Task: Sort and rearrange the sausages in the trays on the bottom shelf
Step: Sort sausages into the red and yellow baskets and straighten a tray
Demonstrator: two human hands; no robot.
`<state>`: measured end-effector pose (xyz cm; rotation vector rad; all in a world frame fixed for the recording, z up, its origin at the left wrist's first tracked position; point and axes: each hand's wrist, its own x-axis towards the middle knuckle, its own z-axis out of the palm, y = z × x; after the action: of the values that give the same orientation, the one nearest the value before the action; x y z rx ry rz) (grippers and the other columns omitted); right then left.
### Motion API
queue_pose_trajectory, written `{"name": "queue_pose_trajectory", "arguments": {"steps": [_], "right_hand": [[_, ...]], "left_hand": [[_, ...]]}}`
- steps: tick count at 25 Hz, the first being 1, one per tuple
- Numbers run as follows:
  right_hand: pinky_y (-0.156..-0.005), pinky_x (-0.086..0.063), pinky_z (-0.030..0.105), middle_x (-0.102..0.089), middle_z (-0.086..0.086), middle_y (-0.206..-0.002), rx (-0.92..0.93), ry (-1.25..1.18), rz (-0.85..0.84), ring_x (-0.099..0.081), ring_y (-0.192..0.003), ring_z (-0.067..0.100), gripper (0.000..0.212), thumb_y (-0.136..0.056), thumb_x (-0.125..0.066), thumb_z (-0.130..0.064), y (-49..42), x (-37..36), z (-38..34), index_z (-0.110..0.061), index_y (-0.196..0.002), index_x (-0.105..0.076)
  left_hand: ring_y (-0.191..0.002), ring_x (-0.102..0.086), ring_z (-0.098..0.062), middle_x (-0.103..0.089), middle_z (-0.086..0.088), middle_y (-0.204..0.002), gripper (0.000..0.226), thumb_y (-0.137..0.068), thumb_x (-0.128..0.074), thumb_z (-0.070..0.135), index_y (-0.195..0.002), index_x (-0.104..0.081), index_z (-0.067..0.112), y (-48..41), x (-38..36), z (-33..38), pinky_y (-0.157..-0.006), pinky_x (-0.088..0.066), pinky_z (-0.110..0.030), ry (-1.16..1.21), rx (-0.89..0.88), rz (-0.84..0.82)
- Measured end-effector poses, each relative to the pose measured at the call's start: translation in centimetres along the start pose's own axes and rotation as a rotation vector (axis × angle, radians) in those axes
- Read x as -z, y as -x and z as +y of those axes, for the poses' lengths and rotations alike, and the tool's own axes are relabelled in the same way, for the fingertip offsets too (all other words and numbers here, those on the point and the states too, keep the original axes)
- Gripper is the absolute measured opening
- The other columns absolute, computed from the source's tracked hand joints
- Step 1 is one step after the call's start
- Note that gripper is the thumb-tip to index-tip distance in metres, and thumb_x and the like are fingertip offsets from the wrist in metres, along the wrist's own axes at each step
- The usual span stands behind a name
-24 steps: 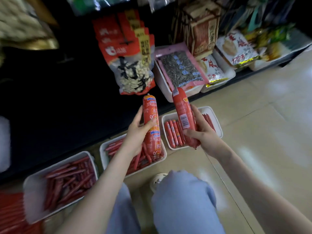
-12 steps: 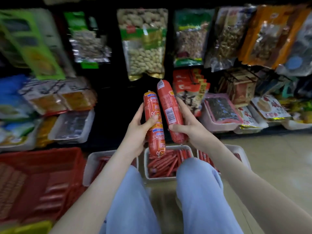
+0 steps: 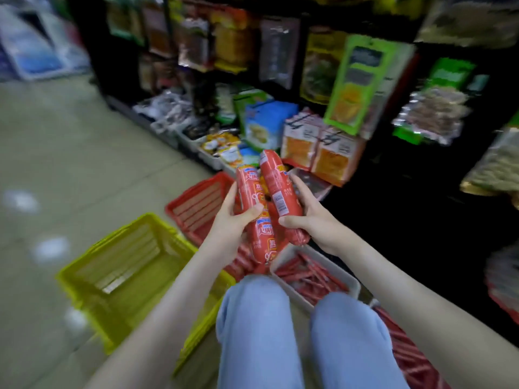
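A: What are the largest things near the knees (image 3: 254, 318)?

B: Two baskets on the floor (image 3: 56, 153). The yellow basket (image 3: 126, 273) is left of the knees; the red basket (image 3: 196, 209) sits just beyond it, nearer the shelf (image 3: 280, 88). Both are blurred.

A: And the trays?

B: One white tray (image 3: 311, 272) shows clearly, just ahead of the knees, full of thin red sausages (image 3: 309, 273) lying at mixed angles. More thin sausages lie right of the knees; I cannot tell what holds them. There are too many to count.

A: Now the grips.

B: The left hand (image 3: 233, 223) is closed around one fat sausage (image 3: 257, 217), thumb across its front, fingers behind. The right hand (image 3: 309, 220) is closed around a second fat sausage (image 3: 278, 192), thumb across its lower part, fingers curled along its right side. Two fat ones, one per hand.

A: Where are they, and which way do they run?

B: Above the tray and ahead of the knees, held in the air. Each long axis runs from near the tray up and away toward the shelf, the top leaning a little left. They lie side by side, close enough that they seem to touch. The right one's barcode faces the camera.
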<state>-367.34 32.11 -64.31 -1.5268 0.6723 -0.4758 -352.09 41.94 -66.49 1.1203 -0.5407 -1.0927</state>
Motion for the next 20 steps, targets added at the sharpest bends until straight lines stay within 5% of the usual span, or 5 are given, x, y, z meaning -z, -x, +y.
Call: {"name": "queue_pose_trajectory", "arguments": {"steps": [3,9,20], "right_hand": [[-0.101,-0.046,0.037,-0.038,-0.005,-0.141,-0.074,0.154,-0.154,-0.052,-0.12,0.011,0.104,-0.069,-0.076,-0.002,-6.3,-2.7,4.2,-0.037,-0.148,-0.017],[-0.114,-0.022,0.029,-0.022,0.017,-0.149,-0.286,0.59,-0.321,-0.024,-0.139,0.027,0.1,-0.077,-0.069,-0.008,-19.0,-3.4,18.7,-0.028,-0.152,-0.007],[-0.119,-0.01,0.039,0.011,0.014,-0.157,-0.474,0.991,-0.699,0.001,-0.146,0.03,0.104,-0.085,-0.059,-0.013,-30.3,-10.8,40.5,-0.026,-0.147,0.022]], "left_hand": [[-0.104,-0.064,-0.022,-0.061,-0.001,-0.13,0.076,-0.086,-0.066,0.005,-0.146,-0.033,0.037,-1.2,6.2,-2.2,-0.066,-0.055,-0.03,0.041,0.01,0.283],[-0.083,-0.064,-0.017,-0.063,-0.002,-0.118,0.078,-0.088,-0.063,0.003,-0.148,-0.028,0.039,-6.9,15.0,-7.5,-0.058,-0.057,-0.029,0.047,0.059,0.681],[-0.073,-0.067,-0.015,-0.075,0.003,-0.09,0.076,-0.087,-0.062,0.007,-0.146,-0.029,0.042,-15.1,23.3,-16.5,-0.054,-0.056,-0.03,-0.036,0.105,0.837]]}}
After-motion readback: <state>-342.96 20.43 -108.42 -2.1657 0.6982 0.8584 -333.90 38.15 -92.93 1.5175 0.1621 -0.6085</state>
